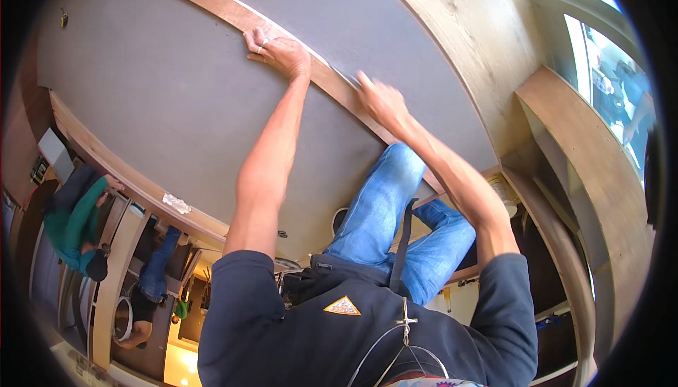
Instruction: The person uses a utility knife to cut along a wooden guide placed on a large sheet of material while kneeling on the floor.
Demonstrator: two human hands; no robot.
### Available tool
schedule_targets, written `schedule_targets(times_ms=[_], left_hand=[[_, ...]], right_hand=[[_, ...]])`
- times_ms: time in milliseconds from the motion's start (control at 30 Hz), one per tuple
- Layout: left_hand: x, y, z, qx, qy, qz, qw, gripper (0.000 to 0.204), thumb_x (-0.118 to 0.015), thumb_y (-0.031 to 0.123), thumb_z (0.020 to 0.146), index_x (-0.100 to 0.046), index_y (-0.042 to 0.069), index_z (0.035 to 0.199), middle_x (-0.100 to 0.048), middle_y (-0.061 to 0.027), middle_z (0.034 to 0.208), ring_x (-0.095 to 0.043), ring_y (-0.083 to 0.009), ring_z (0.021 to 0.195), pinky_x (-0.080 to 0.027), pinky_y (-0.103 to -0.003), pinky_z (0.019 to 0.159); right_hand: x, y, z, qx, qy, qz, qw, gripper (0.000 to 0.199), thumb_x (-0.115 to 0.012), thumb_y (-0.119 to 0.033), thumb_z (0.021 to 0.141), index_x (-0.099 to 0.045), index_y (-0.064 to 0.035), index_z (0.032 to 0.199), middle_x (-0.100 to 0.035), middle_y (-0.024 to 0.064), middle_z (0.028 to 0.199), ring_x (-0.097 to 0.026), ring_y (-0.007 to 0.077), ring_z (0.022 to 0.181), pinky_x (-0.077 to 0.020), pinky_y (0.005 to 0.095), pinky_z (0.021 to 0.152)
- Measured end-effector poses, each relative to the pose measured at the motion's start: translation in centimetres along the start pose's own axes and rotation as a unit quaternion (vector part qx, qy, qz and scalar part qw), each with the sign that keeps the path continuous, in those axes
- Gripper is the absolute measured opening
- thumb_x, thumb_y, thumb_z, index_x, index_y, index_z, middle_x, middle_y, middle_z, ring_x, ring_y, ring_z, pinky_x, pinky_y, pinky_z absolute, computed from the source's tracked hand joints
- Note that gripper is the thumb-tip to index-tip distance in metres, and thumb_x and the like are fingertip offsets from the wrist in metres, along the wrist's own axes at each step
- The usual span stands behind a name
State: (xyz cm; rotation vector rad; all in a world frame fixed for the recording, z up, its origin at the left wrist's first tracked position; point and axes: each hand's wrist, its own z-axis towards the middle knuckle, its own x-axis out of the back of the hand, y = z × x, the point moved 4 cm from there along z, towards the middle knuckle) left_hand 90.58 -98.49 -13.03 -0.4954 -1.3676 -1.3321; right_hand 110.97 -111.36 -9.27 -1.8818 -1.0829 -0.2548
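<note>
A long, narrow wooden strip point(212, 4) runs diagonally across a large grey sheet point(155, 69), with a pale line along its far edge. My left hand point(279, 54), a ring on one finger, presses on the strip with its fingers curled at the edge. To the right, my right hand point(383, 103) is closed and slightly blurred by motion, just over the same strip. A thin, pale, pointed tool point(343, 73) sticks out from it toward the strip's far edge; its kind is not clear. My jeans-clad knee point(402, 157) rests over the strip's near end.
A small yellow-and-black object point(63, 18) lies at the sheet's far left. Pale wooden boards point(459, 27) and a curved wooden panel point(565, 126) border the right. At the lower left are a person in a green top point(74, 221) and another in dark clothes point(146, 309).
</note>
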Motion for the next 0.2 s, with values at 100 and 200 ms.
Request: schedule_targets(times_ms=[100, 200], left_hand=[[0.4, -0.1, -0.2, 0.001, 0.013, -0.005, 1.0, 0.038, -0.044, -0.003, 0.093, -0.044, -0.006, 0.13, -0.038, -0.0261, 0.145, -0.035, -0.0391, 0.139, -0.023, -0.066, 0.114], [-0.6, 1.2, 8.1, 0.167, 0.064, -0.19, 0.965, 0.041, -0.046, 0.004, 0.097, -0.043, -0.006, 0.137, -0.039, -0.0243, 0.148, -0.042, -0.04, 0.134, -0.031, -0.064, 0.111]], right_hand=[[0.0, 6.5, -12.2, -0.1, -0.075, -0.021, 0.992, 0.038, -0.048, -0.023, 0.098, -0.048, -0.0124, 0.135, -0.065, 0.0223, 0.098, -0.065, 0.0433, 0.09, -0.0503, 0.0555, 0.076], [0.3, 6.9, -11.8, -0.085, -0.065, -0.098, 0.989, 0.042, -0.054, -0.022, 0.095, -0.05, -0.0044, 0.133, -0.069, 0.0256, 0.087, -0.068, 0.0451, 0.076, -0.0564, 0.0508, 0.066]])
